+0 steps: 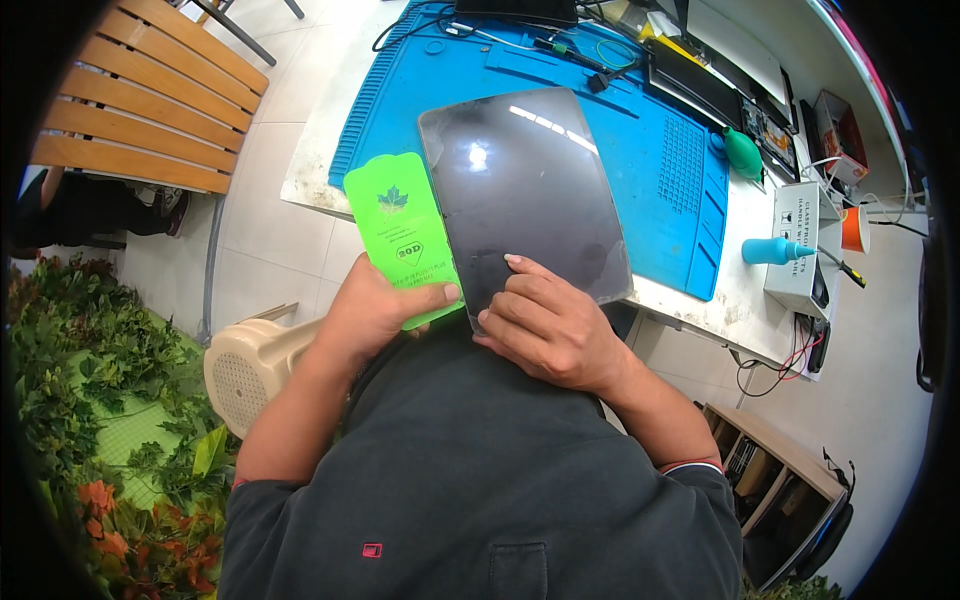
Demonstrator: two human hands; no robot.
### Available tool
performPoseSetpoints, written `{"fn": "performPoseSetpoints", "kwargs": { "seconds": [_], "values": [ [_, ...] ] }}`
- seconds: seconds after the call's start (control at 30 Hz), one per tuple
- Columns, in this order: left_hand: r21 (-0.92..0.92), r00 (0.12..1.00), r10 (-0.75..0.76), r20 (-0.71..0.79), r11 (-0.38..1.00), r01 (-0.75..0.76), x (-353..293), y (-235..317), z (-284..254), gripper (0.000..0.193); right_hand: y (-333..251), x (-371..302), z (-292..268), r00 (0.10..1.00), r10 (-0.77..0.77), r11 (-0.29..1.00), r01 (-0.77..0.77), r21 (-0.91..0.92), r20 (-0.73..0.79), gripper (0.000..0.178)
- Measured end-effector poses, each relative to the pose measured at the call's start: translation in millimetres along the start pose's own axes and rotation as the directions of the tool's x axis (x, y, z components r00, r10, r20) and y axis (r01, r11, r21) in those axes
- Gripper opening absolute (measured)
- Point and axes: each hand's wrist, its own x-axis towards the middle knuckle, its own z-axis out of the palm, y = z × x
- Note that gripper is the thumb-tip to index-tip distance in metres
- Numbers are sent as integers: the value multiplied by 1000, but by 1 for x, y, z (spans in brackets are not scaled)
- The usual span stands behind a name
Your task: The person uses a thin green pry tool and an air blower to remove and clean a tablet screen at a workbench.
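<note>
A bright green card (388, 215) with rounded corners and a printed leaf is pinched in my left hand (370, 305), the thumb lying across its lower end. Beside it, its left edge against the card, a tablet (525, 185) with a dark, glossy screen slants over the near edge of the workbench. Overhead light reflects off the glass. My right hand (555, 325) grips the tablet's lower edge with curled fingers, and the index fingertip rests on the screen. What supports the tablet underneath is hidden.
Below the tablet a blue repair mat (640, 230) covers much of the white workbench (315, 175). At right are a green air blower (742, 154), a light blue bottle (770, 251) and a white box (800, 295). Leftward stand a beige stool (240, 375) and a slatted wooden bench (165, 95).
</note>
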Motion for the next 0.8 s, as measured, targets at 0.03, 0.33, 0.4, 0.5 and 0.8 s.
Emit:
{"fn": "performPoseSetpoints", "kwargs": {
  "seconds": [0.03,0.33,0.4,0.5,0.8],
  "values": [
    [-12,1000,8,-15,1000,-8,-2,0,2,35,0,0,0,1000,-1,1000,1,0,0,34],
    [-21,993,56,-106,998,-59,-11,-13,10,25,-1,-1,2,1000,-5,1000,5,-5,-1,26],
    [-64,992,42,-122,997,-50,-14,-15,12,22,-1,0,1,1000,-5,1000,5,-9,1,26],
    [-81,986,20,-166,996,-33,-19,-16,19,20,-2,0,2,1000,-2,1000,2,-15,-1,26],
    [-155,993,8,-117,988,-26,-15,-19,15,24,-2,-1,2,1000,0,1000,0,-10,-7,28]
  ]
}}
